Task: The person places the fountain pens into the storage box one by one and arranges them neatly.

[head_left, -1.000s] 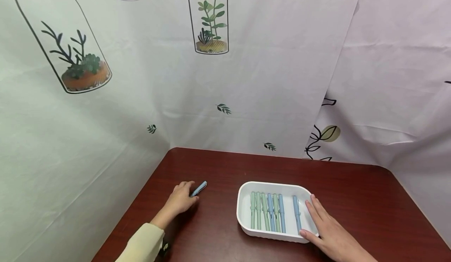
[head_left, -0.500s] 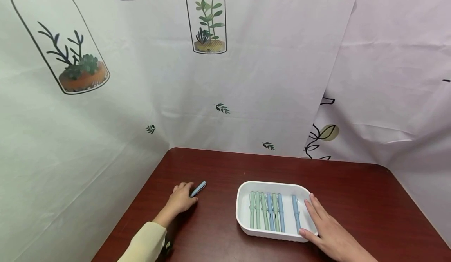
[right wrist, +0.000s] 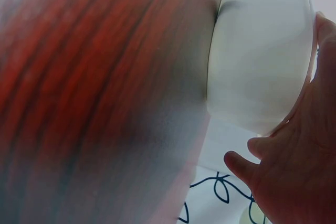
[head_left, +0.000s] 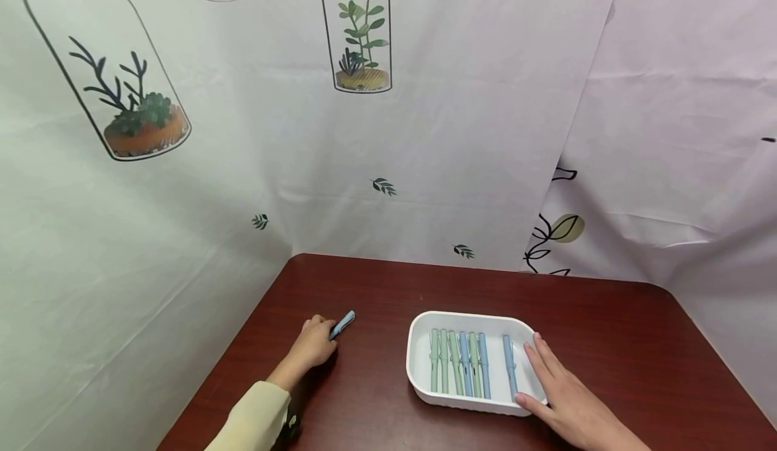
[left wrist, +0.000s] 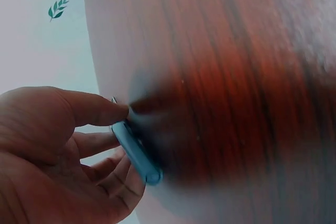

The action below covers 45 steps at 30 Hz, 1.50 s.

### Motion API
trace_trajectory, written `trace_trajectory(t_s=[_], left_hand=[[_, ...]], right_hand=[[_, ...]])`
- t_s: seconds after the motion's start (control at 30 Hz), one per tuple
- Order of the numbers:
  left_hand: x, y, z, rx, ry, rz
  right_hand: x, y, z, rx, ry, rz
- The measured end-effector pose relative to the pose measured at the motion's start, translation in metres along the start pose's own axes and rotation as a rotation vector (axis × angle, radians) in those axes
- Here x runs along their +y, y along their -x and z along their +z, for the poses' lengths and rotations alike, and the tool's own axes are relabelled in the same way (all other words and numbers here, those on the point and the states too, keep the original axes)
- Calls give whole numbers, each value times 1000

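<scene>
At the table's left side my left hand (head_left: 313, 344) pinches a blue pen (head_left: 342, 324) between thumb and fingers. Its clip end points away to the right. The left wrist view shows the thumb (left wrist: 100, 107) on one side of the pen (left wrist: 137, 153) and fingers on the other, low over the wood. My right hand (head_left: 567, 397) rests against the right end of a white tray (head_left: 475, 407), fingers fairly straight along the rim. In the right wrist view the hand (right wrist: 299, 166) touches the tray's outer wall (right wrist: 262, 51). Several green pens (head_left: 444, 363) and blue pens (head_left: 510, 367) lie inside.
The dark red wooden table (head_left: 376, 397) has rounded far corners. A white cloth (head_left: 425, 168) with printed plants hangs behind it and along its left side. Inside the tray, a gap separates the rightmost blue pen from the row at left.
My left fingers have drawn in closer on the blue pen, and the hand has shifted very slightly. The right hand and the tray stay where they were.
</scene>
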<state>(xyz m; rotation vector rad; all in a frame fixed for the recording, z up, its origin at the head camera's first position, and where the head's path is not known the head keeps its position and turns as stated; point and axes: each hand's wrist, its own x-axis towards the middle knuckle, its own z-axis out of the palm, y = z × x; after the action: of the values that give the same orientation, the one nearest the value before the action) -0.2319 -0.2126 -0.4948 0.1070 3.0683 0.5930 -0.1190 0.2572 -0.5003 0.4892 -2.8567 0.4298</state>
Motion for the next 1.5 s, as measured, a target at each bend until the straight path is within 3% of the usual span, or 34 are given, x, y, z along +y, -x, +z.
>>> trace_trajectory(t_s=[0.33,0.6,0.83,1.1,1.23,1.5], left_hand=[[6,2,-5,-34,-5,29],[13,4,-9,-24,27,-7],[22,5,-14,-17,181,-7],[32,10,-16,-5,333,-1],[36,12,-14,-35,426,-20],[49,17,-12,-100,619,-24]], right_hand=[[0,1,0,19,-33,-1],[0,1,0,18,-41,-5],[2,0,2,82,-46,-54],[2,0,3,78,-45,-44],[3,-1,5,122,-55,-91],[4,-1,5,120,-53,-88]])
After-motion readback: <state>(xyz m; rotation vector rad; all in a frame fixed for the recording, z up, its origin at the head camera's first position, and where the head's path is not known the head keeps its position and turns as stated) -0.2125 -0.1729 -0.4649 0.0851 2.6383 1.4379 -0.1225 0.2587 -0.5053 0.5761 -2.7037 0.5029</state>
